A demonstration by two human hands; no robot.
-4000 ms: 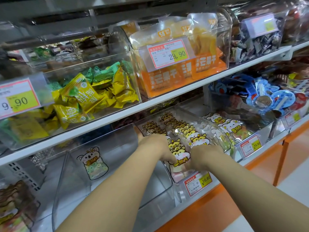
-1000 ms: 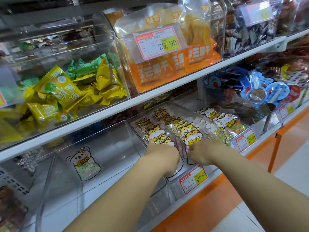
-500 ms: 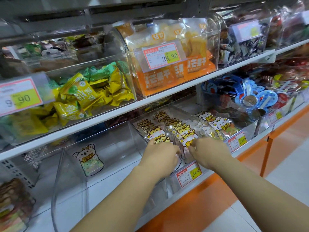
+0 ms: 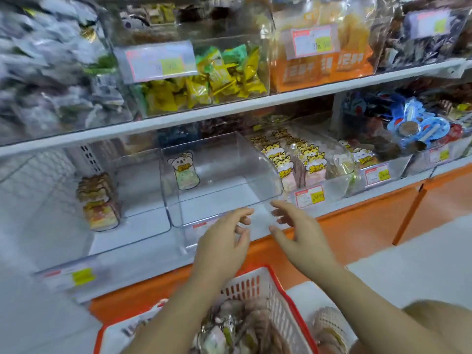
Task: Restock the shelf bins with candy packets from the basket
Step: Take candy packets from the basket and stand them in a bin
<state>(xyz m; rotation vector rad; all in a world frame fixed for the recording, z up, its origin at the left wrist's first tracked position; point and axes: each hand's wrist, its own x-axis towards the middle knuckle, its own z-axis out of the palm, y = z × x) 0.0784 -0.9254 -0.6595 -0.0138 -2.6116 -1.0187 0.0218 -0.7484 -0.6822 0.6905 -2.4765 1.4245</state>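
My left hand and my right hand hover side by side, fingers loose and holding nothing, in front of the lower shelf. Just beyond them stands a clear bin that holds a single koala candy packet at its back. The bin to its right is packed with rows of cat-print candy packets. A red and white basket with several candy packets sits below my forearms.
Another clear bin on the left holds a small stack of brown and orange packets. The upper shelf carries bins of yellow-green packets and orange bags. The orange shelf base meets the white floor.
Both hands have pulled back out of the cat-packet bin and let go of its packets. The view has swung left and down, bringing the basket into sight.
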